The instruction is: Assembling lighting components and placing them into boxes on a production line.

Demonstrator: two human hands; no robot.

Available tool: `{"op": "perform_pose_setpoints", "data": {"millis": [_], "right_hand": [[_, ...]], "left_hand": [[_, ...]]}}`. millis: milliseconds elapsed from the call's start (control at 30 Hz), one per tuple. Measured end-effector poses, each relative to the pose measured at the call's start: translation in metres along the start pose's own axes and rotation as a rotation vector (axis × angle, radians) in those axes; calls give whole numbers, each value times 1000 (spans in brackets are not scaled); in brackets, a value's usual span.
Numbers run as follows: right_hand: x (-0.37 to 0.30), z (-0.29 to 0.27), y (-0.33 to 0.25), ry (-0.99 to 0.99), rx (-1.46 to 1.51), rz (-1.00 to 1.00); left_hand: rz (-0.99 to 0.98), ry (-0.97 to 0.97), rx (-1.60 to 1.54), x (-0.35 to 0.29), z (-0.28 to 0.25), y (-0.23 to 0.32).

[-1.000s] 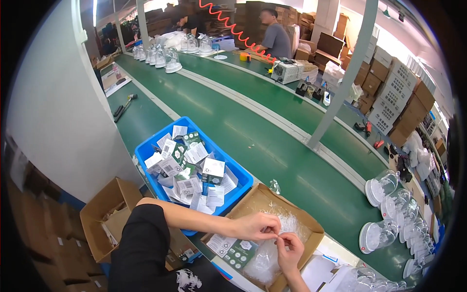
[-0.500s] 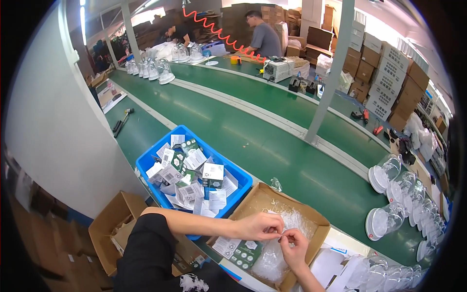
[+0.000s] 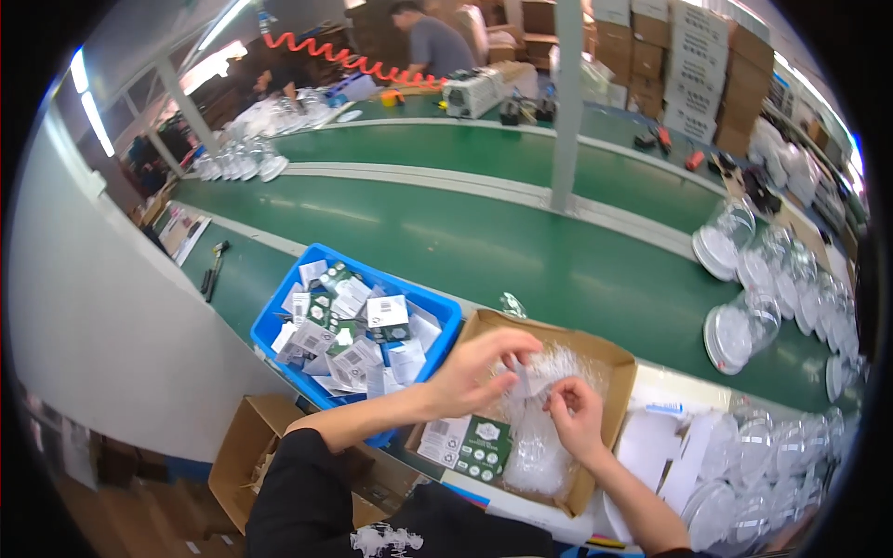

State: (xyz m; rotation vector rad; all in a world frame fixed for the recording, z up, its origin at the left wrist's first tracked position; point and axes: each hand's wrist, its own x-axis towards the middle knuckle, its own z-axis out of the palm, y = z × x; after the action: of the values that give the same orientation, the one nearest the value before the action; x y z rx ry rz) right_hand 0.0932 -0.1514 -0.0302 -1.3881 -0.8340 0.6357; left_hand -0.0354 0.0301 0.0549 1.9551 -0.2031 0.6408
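Observation:
My left hand (image 3: 479,372) is over a shallow cardboard tray (image 3: 621,395), its thumb and fingers apart and nothing visibly held. My right hand (image 3: 577,418) is beside it with thumb and fingertips pinched together; whatever is between them is too small to make out. Below and between the hands lies a bundle of clear, thin plastic strands (image 3: 538,460), with more loose strands at the tray's far side. A green and white printed card (image 3: 486,448) lies at the tray's near left, under my left forearm.
A blue bin (image 3: 264,325) full of folded green and white cards stands left of the tray. Clear domes on white bases (image 3: 730,335) line the right side. The green conveyor (image 3: 446,246) runs beyond. An open cardboard box (image 3: 244,437) sits lower left. Another person (image 3: 437,45) works across the belt.
My hands were together at the fingertips; now they are apart, the left lifted and opened. The view has shifted, so the surroundings appear moved.

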Motion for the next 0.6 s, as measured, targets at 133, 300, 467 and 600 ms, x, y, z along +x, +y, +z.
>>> {"op": "perform_pose_setpoints", "data": {"millis": [133, 300, 467, 600], "right_hand": [[3, -1, 16, 43, -8, -53], [2, 4, 9, 32, -5, -15], [1, 4, 12, 53, 37, -47], [2, 9, 14, 48, 14, -74]], "left_hand": [[149, -80, 53, 13, -22, 39], [547, -280, -641, 43, -1, 127], [674, -441, -602, 67, -1, 137], [670, -441, -614, 70, -1, 143]]}}
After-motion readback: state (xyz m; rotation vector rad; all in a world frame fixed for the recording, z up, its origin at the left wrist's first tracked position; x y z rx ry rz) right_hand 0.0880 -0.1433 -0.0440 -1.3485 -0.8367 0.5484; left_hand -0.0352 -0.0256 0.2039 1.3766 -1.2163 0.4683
